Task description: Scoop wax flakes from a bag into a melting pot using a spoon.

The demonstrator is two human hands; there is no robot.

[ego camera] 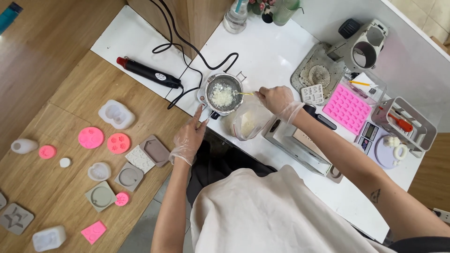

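Left hand point(188, 139) stretches forward, open grip, fingertips at the pot point(223, 93) handle. Right hand point(276, 99), wrist bent, pinches a spoon point(244, 94) over the pot, above a bag point(247, 122).

Tight between the hands: metal pot point(224, 93) of white flakes and clear bag point(247, 122) filling the gap. Beyond the pot, bare white bench point(267, 54), crossed only by black cords point(197, 51). Left of the left hand point(188, 138), heat gun point(149, 72) and scattered moulds point(117, 143) blocking the wood. Right of the right hand point(276, 99), open metal box point(300, 145), pink mould point(347, 108) and scale point(375, 140) crowding close.
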